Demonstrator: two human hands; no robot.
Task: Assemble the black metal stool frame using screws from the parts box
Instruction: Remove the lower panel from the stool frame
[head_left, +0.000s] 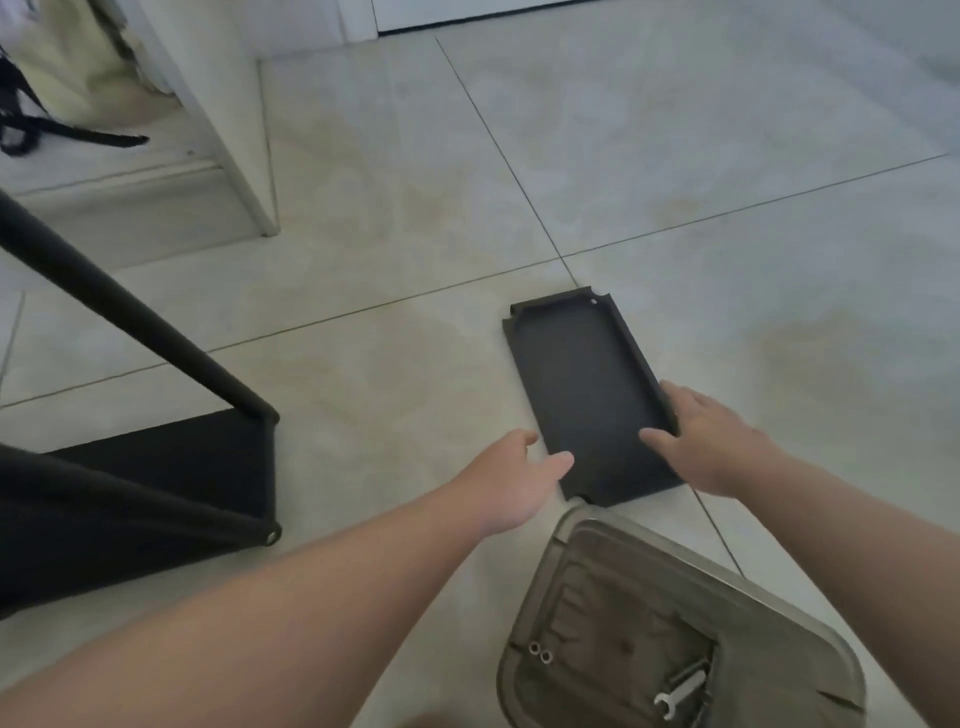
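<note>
Grip: left hand (511, 475) spread, fingers straight, tips at the near-left edge of the black panel (576, 374); contact uncertain, nothing clamped. Right hand (711, 441) grips the panel's near-right rim, fingers curled over the raised lip, thumb flat on the inner face.

Far left: partly built stool frame (156, 467) lies on the tiled floor (727, 156), one tube leg (130, 312) slanting up out of view. Open bolt hole visible at its near corner.

Centre: panel flat on floor, lipped side up, notched corners, well apart from frame. Judged: two-handed hold at opposite edges to lift it level.

Right, near: translucent parts box (779, 597), corner just beside panel's near end. Holds a wrench (680, 691) and small hardware (540, 652), exact type unclear. Placed within arm's reach, presumably for fastening.
</note>
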